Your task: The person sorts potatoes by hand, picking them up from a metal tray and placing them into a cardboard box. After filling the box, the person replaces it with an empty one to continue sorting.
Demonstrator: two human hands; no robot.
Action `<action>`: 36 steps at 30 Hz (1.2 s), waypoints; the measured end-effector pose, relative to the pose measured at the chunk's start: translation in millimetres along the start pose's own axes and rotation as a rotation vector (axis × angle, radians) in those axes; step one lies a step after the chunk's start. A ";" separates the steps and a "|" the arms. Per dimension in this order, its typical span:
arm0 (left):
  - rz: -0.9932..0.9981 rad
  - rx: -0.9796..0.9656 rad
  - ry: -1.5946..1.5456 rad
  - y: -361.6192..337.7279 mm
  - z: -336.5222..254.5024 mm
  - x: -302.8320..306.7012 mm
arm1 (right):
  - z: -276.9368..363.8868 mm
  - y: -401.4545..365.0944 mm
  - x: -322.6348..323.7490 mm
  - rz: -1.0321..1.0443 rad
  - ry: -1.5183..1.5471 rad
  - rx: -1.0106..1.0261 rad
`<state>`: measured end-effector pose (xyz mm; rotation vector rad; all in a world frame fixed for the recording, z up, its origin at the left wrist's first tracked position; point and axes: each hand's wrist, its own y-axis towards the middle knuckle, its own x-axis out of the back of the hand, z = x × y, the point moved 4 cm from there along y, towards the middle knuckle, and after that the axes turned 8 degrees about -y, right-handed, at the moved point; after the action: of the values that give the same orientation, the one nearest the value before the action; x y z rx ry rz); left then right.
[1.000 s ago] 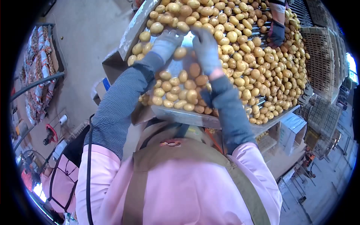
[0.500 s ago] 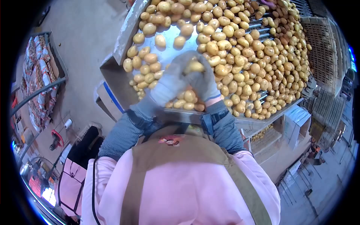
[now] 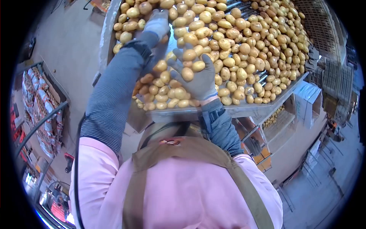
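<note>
My right hand [image 3: 203, 79], in a grey-white glove, is turned palm up over the metal table with its fingers spread. Potatoes [image 3: 187, 74] lie in it, between the thumb and fingers. Farther off and to the left, my left hand [image 3: 157, 23] reaches in among the potatoes at the table's far left side. Its glove is smeared by motion, and its fingertips are hidden against the potatoes. Close to my body, a cluster of smaller potatoes [image 3: 164, 91] rests along the near edge.
A large heap of potatoes [image 3: 263, 49] covers the right side, partly over metal rollers [image 3: 263, 78]. The table's raised left wall [image 3: 108, 36] borders the floor. Filled sacks [image 3: 42, 107] lie on a cart at left. A blue-white box [image 3: 306, 100] and stacked crates [image 3: 337, 82] stand at right.
My hands, earlier together around a potato, have parted. The left has stretched forward and left; the right has turned up with potatoes in it. The view has shifted slightly.
</note>
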<state>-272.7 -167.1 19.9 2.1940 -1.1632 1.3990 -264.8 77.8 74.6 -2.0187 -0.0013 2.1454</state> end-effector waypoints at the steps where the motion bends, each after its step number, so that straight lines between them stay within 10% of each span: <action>1: -0.021 0.005 -0.028 -9.5 1.7 -2.0 | 2.1 -2.9 2.3 -0.069 0.016 0.020; 4: -0.180 -0.013 -0.355 -42.0 19.9 -2.3 | 5.1 -9.2 -0.7 -0.150 0.139 0.063; 5: -0.317 -0.097 -0.487 -66.2 1.2 13.6 | 4.0 -12.6 -3.4 0.122 0.360 0.115; 8: -0.437 -0.104 -0.951 -130.4 -45.5 20.8 | 9.5 -27.5 -7.4 -0.202 -0.957 0.153; 10: -0.099 -0.214 -0.684 -171.0 -71.4 -3.5 | 12.1 -38.8 -14.3 -0.435 -1.829 0.123; 12: -0.074 -0.346 -0.431 -202.3 -101.6 10.1 | 8.6 -43.1 -15.3 -0.475 -2.065 0.417; 18: -0.028 -0.170 -1.022 -233.8 -90.4 19.7 | -3.3 -66.9 -31.0 -0.399 -1.361 0.524; 21: -0.087 -0.112 -1.180 -247.2 -98.4 39.2 | -3.1 -83.7 -51.7 -0.378 -2.032 0.606; 23: -0.199 -0.368 -0.743 -263.3 -108.3 42.5 | -1.0 -90.9 -49.3 -0.404 -1.956 0.589; 27: -0.195 -0.443 -0.384 -274.8 -135.6 24.0 | -16.3 -98.5 -28.6 -0.235 -0.283 0.455; 29: -0.196 -0.414 -0.343 -269.0 -138.2 13.3 | -14.4 -109.2 -36.8 -0.346 -0.795 0.580; 36: -0.139 -0.334 -0.896 -281.4 -125.9 36.8 | -3.2 -130.7 -16.0 -0.408 -1.076 0.588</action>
<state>-130.9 70.5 160.8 2.6088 -1.3146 0.0814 -242.4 203.3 107.7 -0.3905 0.0492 2.2794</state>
